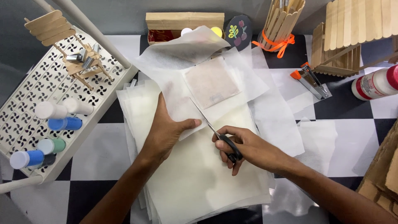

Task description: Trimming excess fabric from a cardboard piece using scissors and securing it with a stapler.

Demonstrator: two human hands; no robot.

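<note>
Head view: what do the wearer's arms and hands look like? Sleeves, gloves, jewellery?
Both forearms are bare as far as the frame shows, no sleeves in view. The left hand and right hand wear no gloves, and no rings, watch or bands are visible. Fingernails look short and unpainted.

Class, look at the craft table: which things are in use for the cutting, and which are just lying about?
In use:
left hand pressing the thin white sheet
right hand working the scissors
stack of sheets underneath

Lying about:
paint bottles on the white rack
stapler
glue bottle
stick holder
stick house
</note>
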